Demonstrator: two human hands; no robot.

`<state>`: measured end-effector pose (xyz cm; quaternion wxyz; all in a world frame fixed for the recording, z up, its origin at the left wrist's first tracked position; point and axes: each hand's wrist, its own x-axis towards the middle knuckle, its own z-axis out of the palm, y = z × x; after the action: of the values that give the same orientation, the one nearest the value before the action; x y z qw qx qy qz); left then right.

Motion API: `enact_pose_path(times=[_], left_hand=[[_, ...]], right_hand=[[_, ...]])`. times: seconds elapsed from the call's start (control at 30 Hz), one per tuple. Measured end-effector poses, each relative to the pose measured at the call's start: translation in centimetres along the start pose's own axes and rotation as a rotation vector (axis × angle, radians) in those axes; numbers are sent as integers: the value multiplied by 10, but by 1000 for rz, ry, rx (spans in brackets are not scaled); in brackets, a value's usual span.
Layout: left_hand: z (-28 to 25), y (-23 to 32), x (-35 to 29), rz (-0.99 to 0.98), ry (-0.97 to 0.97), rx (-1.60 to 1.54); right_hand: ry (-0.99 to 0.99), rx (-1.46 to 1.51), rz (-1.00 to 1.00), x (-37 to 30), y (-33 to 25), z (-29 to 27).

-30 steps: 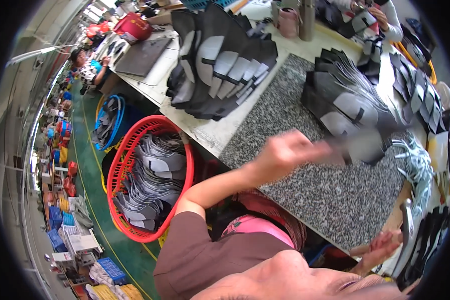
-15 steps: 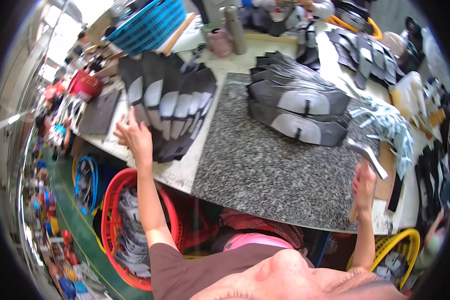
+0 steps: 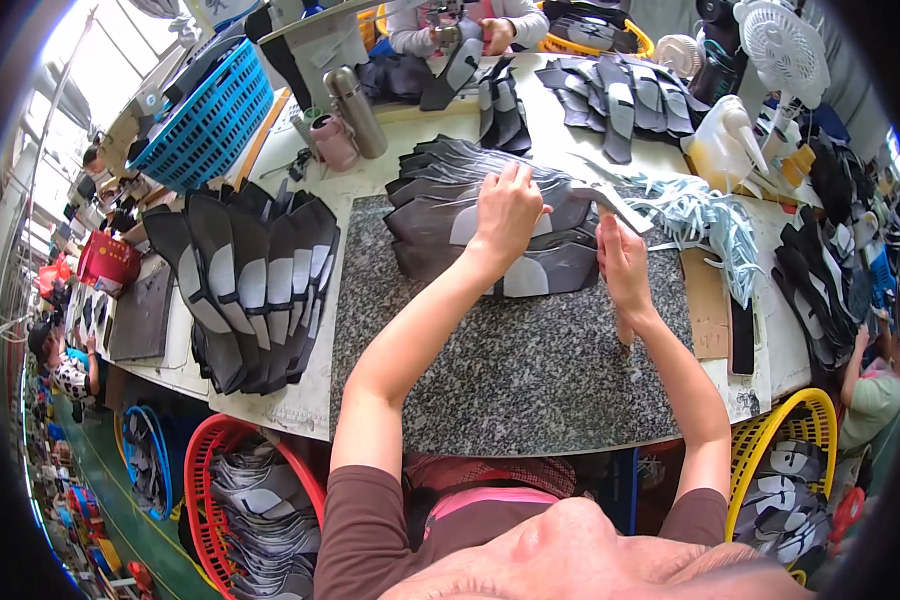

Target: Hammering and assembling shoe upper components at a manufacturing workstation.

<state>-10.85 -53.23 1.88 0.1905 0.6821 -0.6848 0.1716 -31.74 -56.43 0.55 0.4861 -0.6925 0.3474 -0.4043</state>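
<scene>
A stack of black and grey cut pieces [image 3: 440,222], which look like shoe uppers, lies on a speckled granite slab [image 3: 490,390]. My left hand [image 3: 510,212] is over the middle of this stack, its fingers curled down against the pieces; what they pinch, if anything, is hidden. My right hand [image 3: 622,262] grips a hammer [image 3: 622,209] by its handle. The metal head sits at the stack's right end, and the handle's end shows below my fist. Left of the slab, a fanned pile of similar pieces [image 3: 255,290] lies on the white table [image 3: 305,405].
Pale blue strips [image 3: 710,215] heap right of the slab, near a plastic bottle [image 3: 722,150]. A steel flask [image 3: 355,112] and pink cup [image 3: 333,142] stand behind. Red [image 3: 198,480] and yellow baskets [image 3: 745,460] flank me below. Across the table, another person's hands [image 3: 498,36] work at a machine.
My left hand has left the fanned pile and moved right onto the stack on the slab. My right hand, still holding the hammer, is closer to the stack. The view has shifted right.
</scene>
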Motion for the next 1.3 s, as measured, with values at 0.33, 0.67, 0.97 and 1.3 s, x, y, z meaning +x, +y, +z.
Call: enact_pose_path(times=[0.33, 0.67, 0.97, 1.3], left_hand=[[9, 2, -11, 24, 198, -378], [-58, -40, -51, 202, 175, -648], [-228, 1, -134, -406, 101, -347], [-48, 107, -199, 148, -515, -944]], right_hand=[[-484, -356, -60, 95, -10, 2], [-725, -677, 213, 131, -45, 12], [-415, -717, -58, 69, -6, 4], [-488, -236, 123, -107, -73, -70]])
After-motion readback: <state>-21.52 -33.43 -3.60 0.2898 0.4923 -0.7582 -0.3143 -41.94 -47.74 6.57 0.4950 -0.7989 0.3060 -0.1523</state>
